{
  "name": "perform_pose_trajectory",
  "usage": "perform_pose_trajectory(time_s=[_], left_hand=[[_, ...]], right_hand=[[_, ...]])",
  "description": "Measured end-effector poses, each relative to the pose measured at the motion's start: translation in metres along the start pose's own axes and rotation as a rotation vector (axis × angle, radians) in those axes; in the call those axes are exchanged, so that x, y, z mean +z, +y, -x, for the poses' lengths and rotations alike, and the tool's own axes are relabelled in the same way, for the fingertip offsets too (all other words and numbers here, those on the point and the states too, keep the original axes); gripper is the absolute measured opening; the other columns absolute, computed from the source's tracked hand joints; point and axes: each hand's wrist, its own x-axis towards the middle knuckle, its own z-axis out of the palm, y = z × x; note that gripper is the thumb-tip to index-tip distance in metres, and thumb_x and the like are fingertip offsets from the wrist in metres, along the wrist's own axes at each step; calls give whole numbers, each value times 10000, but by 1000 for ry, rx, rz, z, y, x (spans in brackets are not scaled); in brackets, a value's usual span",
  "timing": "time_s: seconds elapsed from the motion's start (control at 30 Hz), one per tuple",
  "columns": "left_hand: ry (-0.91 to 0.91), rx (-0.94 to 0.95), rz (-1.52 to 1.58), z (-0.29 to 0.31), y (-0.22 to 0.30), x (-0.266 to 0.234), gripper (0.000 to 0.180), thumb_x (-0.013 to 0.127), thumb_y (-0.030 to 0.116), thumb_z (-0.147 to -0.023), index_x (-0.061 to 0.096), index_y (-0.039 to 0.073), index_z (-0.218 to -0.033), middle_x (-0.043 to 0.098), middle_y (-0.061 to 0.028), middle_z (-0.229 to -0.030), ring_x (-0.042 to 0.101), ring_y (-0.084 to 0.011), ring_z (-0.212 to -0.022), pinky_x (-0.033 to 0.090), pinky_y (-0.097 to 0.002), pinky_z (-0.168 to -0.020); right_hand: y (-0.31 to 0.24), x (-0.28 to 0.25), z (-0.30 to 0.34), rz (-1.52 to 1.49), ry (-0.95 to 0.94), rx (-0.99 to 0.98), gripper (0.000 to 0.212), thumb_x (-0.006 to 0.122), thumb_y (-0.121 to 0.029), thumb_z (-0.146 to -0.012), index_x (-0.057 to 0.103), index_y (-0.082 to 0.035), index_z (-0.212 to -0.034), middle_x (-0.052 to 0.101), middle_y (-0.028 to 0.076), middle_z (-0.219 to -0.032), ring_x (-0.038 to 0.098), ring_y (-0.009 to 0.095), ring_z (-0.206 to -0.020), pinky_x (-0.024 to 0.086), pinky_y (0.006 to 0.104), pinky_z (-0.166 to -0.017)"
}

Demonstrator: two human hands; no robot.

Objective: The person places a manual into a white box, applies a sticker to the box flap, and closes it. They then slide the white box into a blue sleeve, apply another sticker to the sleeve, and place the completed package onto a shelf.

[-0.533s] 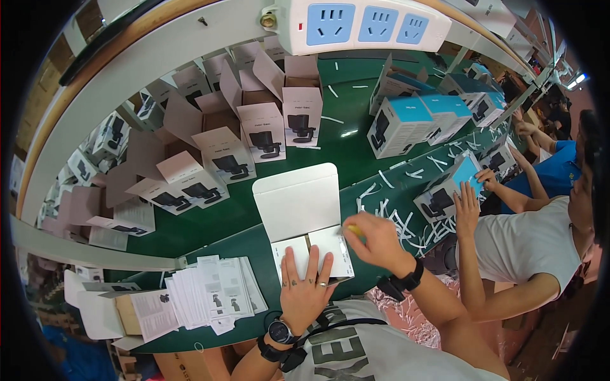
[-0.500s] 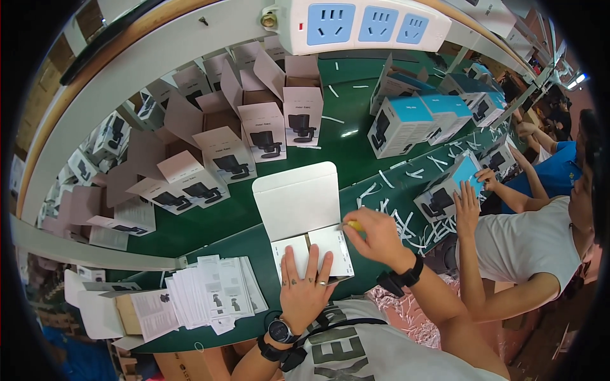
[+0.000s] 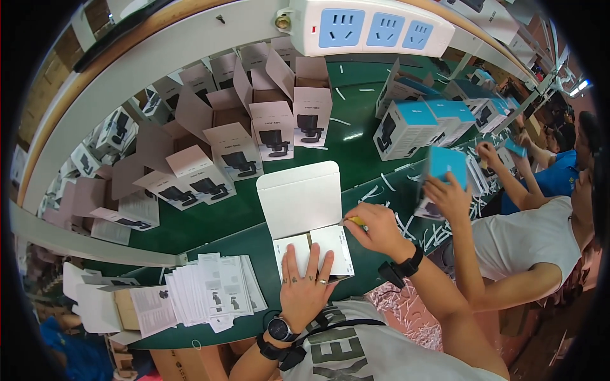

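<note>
In front of me a white carton (image 3: 298,200) has its lid flap raised away from me, with two inner flaps folded down and nearly meeting. My left hand (image 3: 306,279) lies on these flaps, fingers stretched out and spread, pressing from the near side. In my closed right hand (image 3: 381,228) is a small yellow utility knife (image 3: 356,221), mostly hidden by the fingers. Its tip is at the carton's right edge, by the lid's fold; whether it touches the carton I cannot tell.
Several opened printed boxes (image 3: 273,130) stand at the back left. A stack of leaflets (image 3: 213,289) lies left of me. Blue-topped boxes (image 3: 406,130) and paper strips (image 3: 406,225) are to the right, where a co-worker's hand (image 3: 451,197) holds a box. A power strip (image 3: 375,28) hangs overhead.
The co-worker on the right has lifted and turned the blue-topped box leftward. My view has shifted slightly; both my hands stay almost where they were on the carton.
</note>
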Motion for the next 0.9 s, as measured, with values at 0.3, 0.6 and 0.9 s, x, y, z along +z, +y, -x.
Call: perform_pose_trajectory(time_s=[0.3, 0.6, 0.9], left_hand=[[2, -33, -12, -2, -3, 8, 799, 823, 411, -852, 529, 186, -1560, 427, -158, -1635, 348, -617, -1439, 372, -696, -1151], [-11, -6, -37, -1, -1, 8, 876, 842, 427, -828, 483, 202, -1595, 400, -165, -1649, 344, -623, -1445, 367, -687, -1165], [42, -9, 20, 1, -7, 12, 816, 843, 396, -808, 542, 64, -1490, 474, -175, -1584, 401, -540, -1452, 389, -625, -1182]], right_hand=[[-5, -8, 15, -220, -179, 104, 240, 826, -222, -831, 646, -68, -869, 635, 76, -757, 633, 256, -618, 488, 356, -583], [0, 44, 9, -431, -85, 736, 211, 775, -182, -825, 627, -47, -889, 611, 54, -728, 565, 152, -641, 468, 324, -601], [24, 29, 118, -337, -422, 593, 214, 783, -179, -828, 634, -33, -874, 606, 64, -752, 587, 155, -669, 470, 323, -615]])
